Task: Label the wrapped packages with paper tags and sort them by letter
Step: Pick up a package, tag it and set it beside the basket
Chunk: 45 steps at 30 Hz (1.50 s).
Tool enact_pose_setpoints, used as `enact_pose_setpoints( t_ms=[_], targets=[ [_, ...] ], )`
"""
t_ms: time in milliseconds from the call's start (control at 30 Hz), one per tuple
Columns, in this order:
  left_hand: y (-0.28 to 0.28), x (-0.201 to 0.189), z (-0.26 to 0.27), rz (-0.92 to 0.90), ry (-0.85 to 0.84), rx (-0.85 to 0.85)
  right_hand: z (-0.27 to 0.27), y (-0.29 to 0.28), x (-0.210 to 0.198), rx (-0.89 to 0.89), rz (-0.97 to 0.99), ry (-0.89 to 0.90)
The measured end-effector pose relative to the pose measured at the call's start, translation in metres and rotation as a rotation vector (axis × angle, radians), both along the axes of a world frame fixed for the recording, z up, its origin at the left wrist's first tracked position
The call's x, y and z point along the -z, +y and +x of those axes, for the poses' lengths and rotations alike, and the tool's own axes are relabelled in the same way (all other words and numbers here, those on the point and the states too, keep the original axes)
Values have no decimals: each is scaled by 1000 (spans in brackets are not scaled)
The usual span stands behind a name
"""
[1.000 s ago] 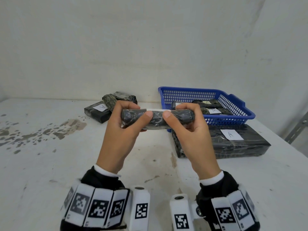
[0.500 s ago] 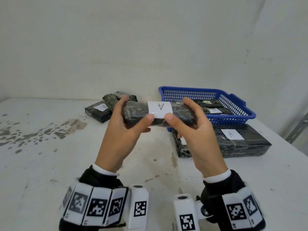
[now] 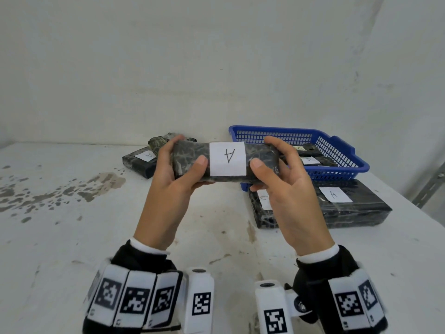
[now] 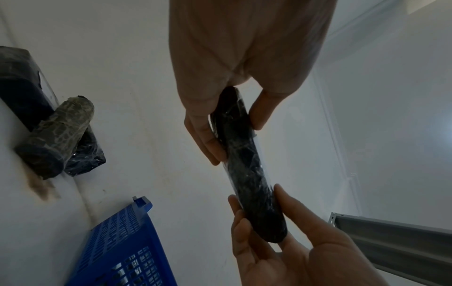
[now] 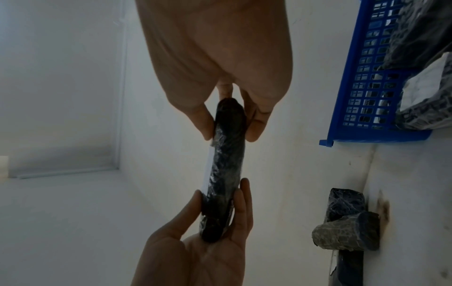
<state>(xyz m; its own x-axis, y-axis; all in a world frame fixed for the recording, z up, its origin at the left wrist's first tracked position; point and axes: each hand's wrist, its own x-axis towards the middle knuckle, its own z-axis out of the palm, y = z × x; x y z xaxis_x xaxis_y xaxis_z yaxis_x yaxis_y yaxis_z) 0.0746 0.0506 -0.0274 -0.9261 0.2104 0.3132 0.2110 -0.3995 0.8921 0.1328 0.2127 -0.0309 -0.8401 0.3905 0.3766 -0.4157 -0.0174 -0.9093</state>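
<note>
- The wrapped package [image 3: 226, 162], held in mid-air at the centre of the head view, has been rolled toward the camera since a second ago: the paper tag [image 3: 227, 159], then only a thin white edge along its top, now faces up in full, with an "A" written on it that reads upside down from here.
- The left hand [image 3: 173, 182] clamps one end and the right hand [image 3: 286, 189] the other, thumbs on the near face on either side of the tag and fingers curled behind.
- Judging from this, labelling of this package looks finished, and sorting it with the other "A" items is what remains.
- Hard to make out: whether the tag is fixed down or only lying under the film. Both wrist views show just the package's dark edge.
- The right hand covers part of the large package [image 3: 349, 208] at centre right; a second tag there is unreadable.
- Tags inside the blue basket [image 3: 337, 150] are too small to read.
</note>
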Motion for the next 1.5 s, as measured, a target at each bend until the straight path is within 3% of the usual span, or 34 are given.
enact_pose_setpoints(
  t_ms=[200,333,533,733,900,1067,1500],
  targets=[
    [-1,-1,-1,36,32,-71,1,2,0,-75,-56,-24],
    [-4,0,-4,72,43,-93,3,1,1,-148,14,-102],
    [-1,-2,4,25,169,18,6,-7,-3,-125,216,-57],
    [-1,-2,6,-88,364,3,4,-5,0,22,361,-6],
    [3,2,6,-212,460,22,8,-6,-6,-74,175,85],
    [4,0,12,-204,363,143,6,-6,-4,-70,141,84],
    [5,-3,15,-153,219,49,6,-11,-1,-87,140,86]
  ],
)
